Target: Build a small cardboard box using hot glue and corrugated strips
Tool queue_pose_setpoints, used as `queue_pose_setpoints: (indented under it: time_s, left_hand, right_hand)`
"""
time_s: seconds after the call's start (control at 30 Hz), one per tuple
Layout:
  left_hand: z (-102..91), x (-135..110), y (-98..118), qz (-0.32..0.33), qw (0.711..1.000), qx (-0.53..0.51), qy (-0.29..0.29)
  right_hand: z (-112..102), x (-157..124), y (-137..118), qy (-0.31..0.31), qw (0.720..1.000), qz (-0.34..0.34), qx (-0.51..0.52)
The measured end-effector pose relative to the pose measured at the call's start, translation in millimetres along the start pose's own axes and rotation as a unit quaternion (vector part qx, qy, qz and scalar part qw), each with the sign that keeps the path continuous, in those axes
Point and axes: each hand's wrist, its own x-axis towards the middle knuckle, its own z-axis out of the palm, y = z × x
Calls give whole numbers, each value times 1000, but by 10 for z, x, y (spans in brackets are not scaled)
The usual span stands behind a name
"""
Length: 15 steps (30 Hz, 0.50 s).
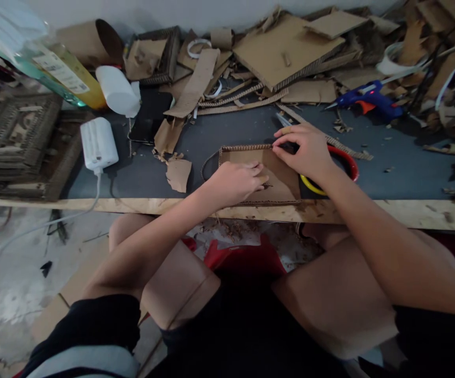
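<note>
A flat cardboard panel (282, 176) lies at the table's front edge, with a corrugated cardboard strip (246, 148) standing along its far side. My right hand (306, 149) pinches that strip near the panel's far right corner. Over the middle of the panel, my left hand (241, 181) has its fingers curled together; what is in them, if anything, is too small to make out. A thin loose end of strip (205, 165) bends out at the panel's left. Scissors with a red and yellow handle (347, 160) lie partly hidden under my right hand.
A blue glue gun (372, 100) rests at the right, its tip pointing left. Cardboard sheets (286, 47) and scraps pile along the wall. At the left are a white adapter (98, 144) with a cable, a black phone (150, 115), a bottle (70, 73) and stacked cardboard frames (14, 131).
</note>
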Motion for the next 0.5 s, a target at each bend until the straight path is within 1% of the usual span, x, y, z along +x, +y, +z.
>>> queue_pose_setpoints:
  time_s: [0.17,0.27,0.37,0.5]
  left_hand:
    - [15,-9,-4,-1,1000,4,13]
    - [-2,-1,5,0,1000,10,6]
    - [-23,11,20,-3,1000,15,-10]
    - [-27,20,28,-3,1000,14,-8]
  right_hand:
    - [10,-18,-50,-7,999,44,-29]
    - [-2,-29,-84,-6,998,39,-53]
    - [-20,-37,-102,-12,998,27,-49]
    - [-22,-42,-91,-5,998,45,-49]
